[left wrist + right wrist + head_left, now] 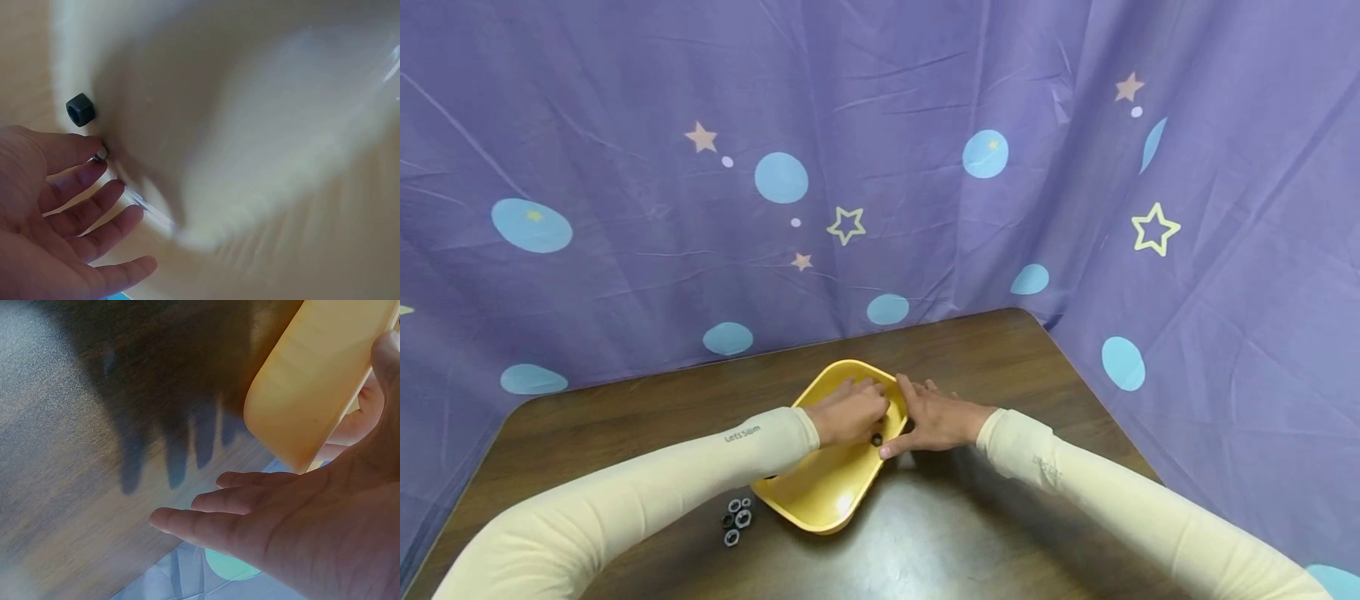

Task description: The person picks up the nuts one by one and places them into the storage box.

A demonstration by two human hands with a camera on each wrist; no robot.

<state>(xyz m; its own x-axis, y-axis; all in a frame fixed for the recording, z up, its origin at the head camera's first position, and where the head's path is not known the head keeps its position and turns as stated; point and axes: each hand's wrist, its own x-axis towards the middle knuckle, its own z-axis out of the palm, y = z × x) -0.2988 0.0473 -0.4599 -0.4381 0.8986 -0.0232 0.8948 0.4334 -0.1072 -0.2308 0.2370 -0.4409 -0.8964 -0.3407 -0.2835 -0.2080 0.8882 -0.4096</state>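
Observation:
A yellow plastic bin (pixel 829 493) sits on the table, tilted in the head view. My left hand (pixel 853 411) reaches inside it, near its far right end. In the left wrist view the thumb and index finger pinch a small shiny metal nut (pixel 102 153) at the bin's inner wall, mostly hidden by the fingertips. A black hex nut (pixel 80 110) lies in the bin just beyond the thumb. My right hand (pixel 942 417) is at the bin's right rim, thumb along the rim, the other fingers extended outside the wall (pixel 312 381).
Several metal nuts (pixel 742 519), one of them dark (pixel 727 521), lie in a cluster on the brown wooden table (pixel 1000 533), left of the bin. A purple patterned curtain (pixel 910 208) hangs behind the table and along its right side.

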